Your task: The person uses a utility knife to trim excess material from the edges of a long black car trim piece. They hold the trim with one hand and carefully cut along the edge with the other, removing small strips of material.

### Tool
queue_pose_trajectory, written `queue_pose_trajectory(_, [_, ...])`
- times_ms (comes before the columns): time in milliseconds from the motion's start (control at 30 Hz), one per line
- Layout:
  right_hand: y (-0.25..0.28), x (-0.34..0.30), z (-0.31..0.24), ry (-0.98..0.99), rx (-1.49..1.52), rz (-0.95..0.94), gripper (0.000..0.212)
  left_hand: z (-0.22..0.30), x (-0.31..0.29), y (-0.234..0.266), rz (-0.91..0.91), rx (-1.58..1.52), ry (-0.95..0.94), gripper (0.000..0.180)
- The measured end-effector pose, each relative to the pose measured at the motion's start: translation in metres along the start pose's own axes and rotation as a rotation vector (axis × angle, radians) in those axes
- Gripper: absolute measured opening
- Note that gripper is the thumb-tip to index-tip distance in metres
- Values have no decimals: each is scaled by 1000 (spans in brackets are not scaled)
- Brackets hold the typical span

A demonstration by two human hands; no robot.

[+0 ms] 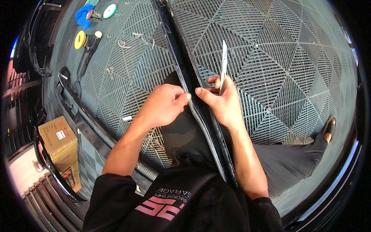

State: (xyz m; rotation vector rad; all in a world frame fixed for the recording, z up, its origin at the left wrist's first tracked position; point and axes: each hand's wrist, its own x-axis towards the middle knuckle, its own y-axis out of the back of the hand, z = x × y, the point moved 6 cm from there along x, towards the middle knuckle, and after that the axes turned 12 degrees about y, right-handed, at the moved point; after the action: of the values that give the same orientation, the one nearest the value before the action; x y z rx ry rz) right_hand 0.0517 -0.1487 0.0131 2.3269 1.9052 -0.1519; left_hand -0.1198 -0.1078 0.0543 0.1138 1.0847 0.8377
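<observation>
A long glossy black trim piece [192, 73] with a channel along its middle runs from the top of the view down across my lap. My left hand [165, 103] is closed at its left edge, thumb and forefinger pinching the rim. My right hand [224, 101] is on the other side of the piece, fingers curled round a slim snap-off utility knife [223, 63] whose blade points away from me. The right thumb reaches toward the piece's right edge; whether it touches cannot be made out.
Grey slatted floor tiles [259, 42] lie all around. At the far left are a polisher with a yellow pad [88, 50], a second one with a green-white pad [109, 11] and a blue cloth [83, 16]. Another dark trim [89, 125], a cardboard box [58, 135] and pale scraps [143, 38] lie left.
</observation>
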Motion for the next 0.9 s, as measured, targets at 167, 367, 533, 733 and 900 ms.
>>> queue_pose_trajectory(167, [4, -10, -31, 86, -423, -77, 41, 0, -2, 6, 35, 119, -69, 30])
queue_pose_trajectory(367, [19, -43, -69, 109, -409, -167, 29, -19, 6, 3, -16, -59, -5, 25])
queue_pose_trajectory(533, [5, -78, -54, 85, -105, 56, 18, -18, 10, 0, -27, -114, -14, 20])
queue_pose_trajectory(733, [-7, -64, -39, 40, -429, -15, 34, -17, -12, -6, 330, -67, -188, 14])
queue_pose_trajectory(900, [-13, -62, -33, 90, -400, -12, 30, -33, -35, -23, 526, -215, -423, 12])
